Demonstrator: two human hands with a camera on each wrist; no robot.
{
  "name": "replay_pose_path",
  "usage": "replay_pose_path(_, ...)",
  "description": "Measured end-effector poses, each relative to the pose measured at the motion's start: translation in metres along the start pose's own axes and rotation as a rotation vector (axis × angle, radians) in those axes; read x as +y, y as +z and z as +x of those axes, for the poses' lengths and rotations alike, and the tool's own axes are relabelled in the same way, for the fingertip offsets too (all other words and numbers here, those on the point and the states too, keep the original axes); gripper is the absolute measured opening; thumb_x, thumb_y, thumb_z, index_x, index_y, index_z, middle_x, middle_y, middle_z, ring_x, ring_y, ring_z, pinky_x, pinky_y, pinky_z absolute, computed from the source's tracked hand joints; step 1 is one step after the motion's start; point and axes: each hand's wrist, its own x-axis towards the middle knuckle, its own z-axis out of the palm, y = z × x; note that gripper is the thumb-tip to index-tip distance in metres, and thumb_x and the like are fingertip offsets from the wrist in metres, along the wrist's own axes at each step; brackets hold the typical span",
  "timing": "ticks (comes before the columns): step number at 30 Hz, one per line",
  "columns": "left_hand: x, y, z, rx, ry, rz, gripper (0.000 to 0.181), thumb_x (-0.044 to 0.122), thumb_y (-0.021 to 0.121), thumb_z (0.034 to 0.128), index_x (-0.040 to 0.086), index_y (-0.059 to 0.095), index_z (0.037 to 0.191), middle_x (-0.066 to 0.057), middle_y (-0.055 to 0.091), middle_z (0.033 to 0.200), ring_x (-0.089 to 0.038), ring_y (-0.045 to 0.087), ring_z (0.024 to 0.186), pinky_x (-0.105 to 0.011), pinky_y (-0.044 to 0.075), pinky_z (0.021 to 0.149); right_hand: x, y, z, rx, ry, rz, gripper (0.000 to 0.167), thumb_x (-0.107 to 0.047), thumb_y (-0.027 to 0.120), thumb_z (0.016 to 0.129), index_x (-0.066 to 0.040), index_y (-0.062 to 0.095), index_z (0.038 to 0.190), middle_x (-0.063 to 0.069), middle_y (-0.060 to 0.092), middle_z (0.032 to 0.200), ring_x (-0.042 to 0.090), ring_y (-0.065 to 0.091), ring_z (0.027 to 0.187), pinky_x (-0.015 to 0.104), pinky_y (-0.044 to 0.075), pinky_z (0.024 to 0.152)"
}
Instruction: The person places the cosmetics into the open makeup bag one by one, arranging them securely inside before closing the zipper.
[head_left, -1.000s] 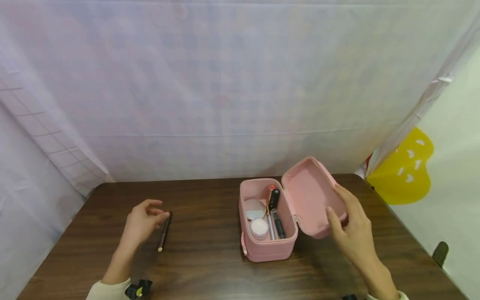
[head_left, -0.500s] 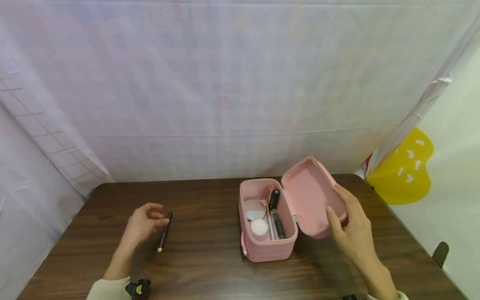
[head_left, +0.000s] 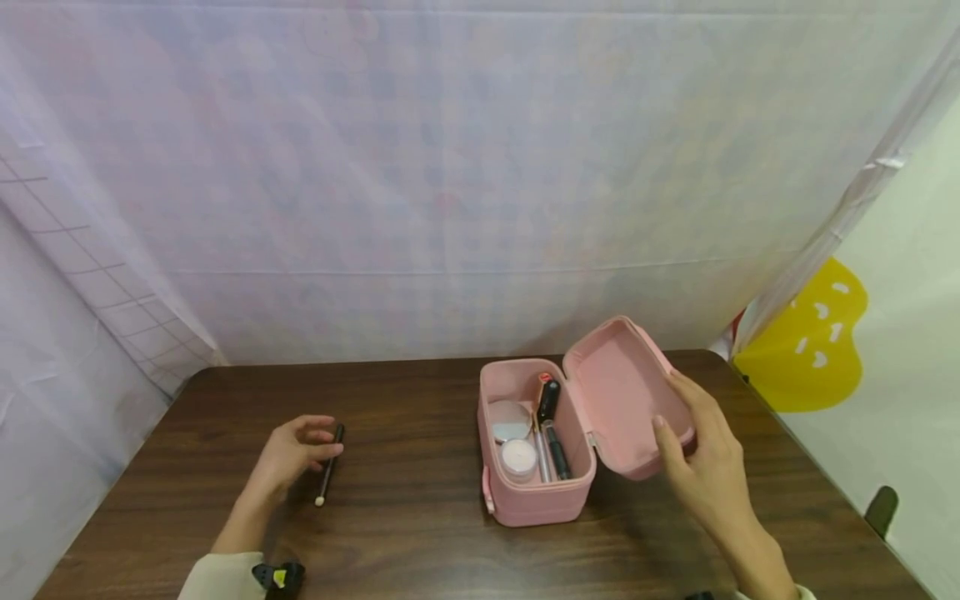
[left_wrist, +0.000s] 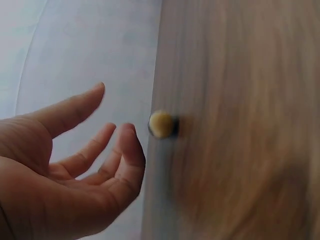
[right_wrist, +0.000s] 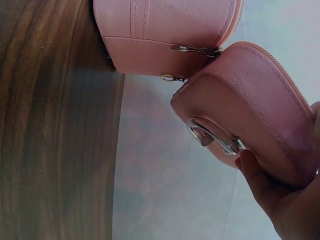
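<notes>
A slim black makeup brush (head_left: 327, 479) with a pale tip lies on the table at the left. My left hand (head_left: 295, 452) hovers beside its far end in the head view, thumb and fingers apart. In the left wrist view the pale brush tip (left_wrist: 161, 124) appears beyond the fingers, with nothing between them. Right of centre stands a pink makeup case (head_left: 540, 506), its lid (head_left: 622, 400) swung out to the right. My right hand (head_left: 708, 467) grips the lid's outer edge; a metal-ringed handle (right_wrist: 215, 137) shows on its outside in the right wrist view.
Inside the case are a round compact (head_left: 510, 421), a white-topped jar (head_left: 518, 458), a black tube (head_left: 550, 400) and a dark pen-like tube (head_left: 557, 454). A pale curtain (head_left: 442, 183) hangs behind the brown table (head_left: 405, 550). Something yellow (head_left: 817, 350) hangs beyond the right edge.
My left hand has shifted slightly toward the near side and right along the brush. The right hand and the lid stay where they were.
</notes>
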Motion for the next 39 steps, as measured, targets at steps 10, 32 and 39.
replay_pose_path(10,-0.011,0.004,0.004,0.025,-0.024,0.001,0.054,-0.002,0.075,0.0781,-0.011,0.05,0.125,-0.022,0.059,0.101,-0.018,0.054,0.075,-0.031,0.05,0.059,0.0,0.0,0.0,-0.013,0.011,-0.009,0.052,-0.007,0.063,0.083,-0.001,0.052,0.133,0.017,0.051,0.135,0.023,0.047,0.123,0.013,0.03,0.099)
replay_pose_path(32,-0.014,0.013,0.006,0.082,-0.046,0.093,0.054,-0.008,0.076,0.0717,-0.009,0.053,0.121,-0.019,0.059,0.098,-0.022,0.05,0.074,-0.03,0.042,0.055,0.002,0.0,-0.002,-0.031,0.044,-0.022,0.054,-0.005,0.063,0.082,-0.002,0.051,0.135,0.015,0.05,0.137,0.019,0.046,0.123,0.011,0.03,0.097)
replay_pose_path(39,-0.016,0.013,0.007,0.091,-0.076,0.081,0.051,-0.009,0.075,0.0728,-0.008,0.055,0.12,-0.015,0.059,0.096,-0.021,0.051,0.073,-0.029,0.041,0.055,0.001,-0.001,-0.003,-0.034,0.055,-0.026,0.054,-0.005,0.064,0.082,-0.002,0.051,0.135,0.014,0.05,0.137,0.018,0.046,0.122,0.011,0.03,0.097)
